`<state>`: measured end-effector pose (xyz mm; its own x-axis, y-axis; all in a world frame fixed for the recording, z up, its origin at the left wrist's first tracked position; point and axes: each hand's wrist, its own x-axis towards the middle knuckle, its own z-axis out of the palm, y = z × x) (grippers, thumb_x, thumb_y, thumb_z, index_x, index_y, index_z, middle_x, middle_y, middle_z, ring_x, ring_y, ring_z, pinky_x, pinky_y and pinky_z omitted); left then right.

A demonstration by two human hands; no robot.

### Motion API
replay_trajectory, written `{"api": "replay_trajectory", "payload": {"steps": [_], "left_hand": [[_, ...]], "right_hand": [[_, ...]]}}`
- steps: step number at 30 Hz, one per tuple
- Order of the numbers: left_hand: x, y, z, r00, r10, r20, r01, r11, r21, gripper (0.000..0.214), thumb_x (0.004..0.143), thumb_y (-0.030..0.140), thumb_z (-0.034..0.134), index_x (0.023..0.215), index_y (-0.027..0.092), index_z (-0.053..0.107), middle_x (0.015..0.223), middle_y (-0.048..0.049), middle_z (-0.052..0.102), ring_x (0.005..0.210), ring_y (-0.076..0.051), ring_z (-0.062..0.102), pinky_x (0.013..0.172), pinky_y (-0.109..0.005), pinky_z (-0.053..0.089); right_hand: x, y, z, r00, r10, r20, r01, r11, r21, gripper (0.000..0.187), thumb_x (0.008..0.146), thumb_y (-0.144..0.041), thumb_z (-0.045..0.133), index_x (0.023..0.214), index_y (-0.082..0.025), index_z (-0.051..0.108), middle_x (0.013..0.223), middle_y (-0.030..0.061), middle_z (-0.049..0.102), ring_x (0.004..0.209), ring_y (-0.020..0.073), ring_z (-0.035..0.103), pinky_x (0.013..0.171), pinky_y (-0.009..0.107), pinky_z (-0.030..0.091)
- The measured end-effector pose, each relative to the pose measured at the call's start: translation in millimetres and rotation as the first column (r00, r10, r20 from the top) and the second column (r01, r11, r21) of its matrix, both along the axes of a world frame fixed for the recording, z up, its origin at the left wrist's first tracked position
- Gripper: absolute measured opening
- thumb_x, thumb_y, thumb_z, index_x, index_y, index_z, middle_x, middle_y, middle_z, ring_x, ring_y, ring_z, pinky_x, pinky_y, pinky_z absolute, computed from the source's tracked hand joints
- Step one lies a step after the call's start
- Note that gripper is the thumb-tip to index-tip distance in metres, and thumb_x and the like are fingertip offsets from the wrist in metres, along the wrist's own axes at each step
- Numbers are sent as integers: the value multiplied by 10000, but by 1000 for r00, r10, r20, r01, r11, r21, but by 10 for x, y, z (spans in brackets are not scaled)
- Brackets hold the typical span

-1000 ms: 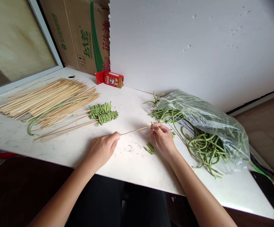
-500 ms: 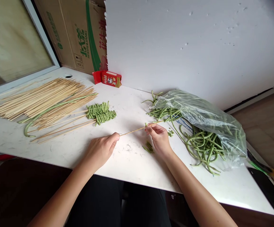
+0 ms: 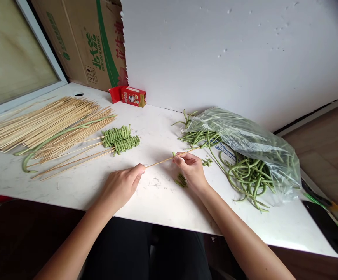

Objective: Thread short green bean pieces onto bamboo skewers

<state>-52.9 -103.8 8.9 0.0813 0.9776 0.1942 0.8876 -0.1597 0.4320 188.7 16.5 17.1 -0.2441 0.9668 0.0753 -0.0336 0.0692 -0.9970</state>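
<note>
My left hand [image 3: 122, 186] is closed on the near end of a thin bamboo skewer [image 3: 161, 160] that slants up to the right over the white table [image 3: 163, 202]. My right hand [image 3: 190, 168] pinches a short green bean piece [image 3: 174, 154] onto that skewer, part way along it. A few cut bean pieces [image 3: 181, 180] lie under my right wrist. Further left rest finished skewers threaded with bean pieces [image 3: 119, 139].
A big pile of bare skewers [image 3: 40, 122] with one long bean [image 3: 49, 140] across it lies at the left. A clear plastic bag of long beans [image 3: 244, 151] sits at the right. A red carton [image 3: 129, 95], a cardboard box [image 3: 90, 42] and a white board [image 3: 230, 50] stand behind.
My right hand has slid the bean piece leftward down the skewer, toward my left hand. The view has shifted a little to the right.
</note>
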Motion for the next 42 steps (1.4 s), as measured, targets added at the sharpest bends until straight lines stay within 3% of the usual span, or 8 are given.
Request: {"api": "replay_trajectory", "payload": {"steps": [15,21,27,30,32,34,38,42], "left_hand": [[4,3,-6,1000,6,-18,-7,1000,-23,236,1100,282,372,1050,260,602,782,15,736,642,-173,677,593,-279,341],[-6,8,-38,1000,-2,-2,2,1000,-15,303,1129,349,330,1086,266,618,870,6,774,680,-172,700,603,-283,363],[1,13,-4,1000,20,-13,-20,999,-27,336,1132,397,308,1082,274,617,826,13,760,684,-186,709,606,-274,367],[3,8,6,999,37,-9,-38,999,-29,338,1134,404,298,1094,271,606,855,5,771,717,-194,728,609,-275,376],[6,5,12,999,43,-11,-44,999,-30,345,1135,408,292,1091,269,605,866,-1,777,726,-197,735,611,-276,383],[10,5,14,999,49,-17,-50,998,-28,349,1135,411,295,1085,269,609,871,-6,783,730,-198,739,613,-274,388],[9,10,-1,998,64,-25,-65,998,-21,352,1136,422,301,1111,269,617,899,-16,792,745,-203,743,617,-273,390],[5,12,-18,998,62,-28,-63,998,-30,374,1137,438,282,1114,264,612,898,-15,787,733,-209,733,616,-280,379]], "right_hand": [[-50,-42,34,999,42,22,-42,999,-19,346,724,-568,924,738,-248,796,837,60,773,708,201,622,648,343,495],[-57,-45,24,998,58,14,-58,998,-5,368,719,-590,924,715,-249,786,846,66,776,741,214,650,674,352,517],[65,19,133,988,148,45,-149,988,45,310,779,-538,910,833,-248,817,955,53,804,789,202,674,699,328,503],[257,143,271,946,228,228,-255,962,97,334,829,-567,870,917,-245,848,953,54,810,807,209,678,673,315,476],[398,231,342,927,117,356,-192,964,182,367,884,-600,806,874,-237,858,870,47,801,699,180,624,622,309,433],[520,298,370,884,101,457,-219,952,213,405,895,-615,784,789,-229,848,737,34,762,610,160,558,585,308,403],[654,340,355,734,325,596,-431,901,40,400,703,-623,923,729,-234,836,625,6,714,565,156,536,550,299,392],[669,316,383,580,479,659,-504,846,-172,427,693,-615,925,785,-208,832,667,15,732,608,159,580,570,293,395]]}}
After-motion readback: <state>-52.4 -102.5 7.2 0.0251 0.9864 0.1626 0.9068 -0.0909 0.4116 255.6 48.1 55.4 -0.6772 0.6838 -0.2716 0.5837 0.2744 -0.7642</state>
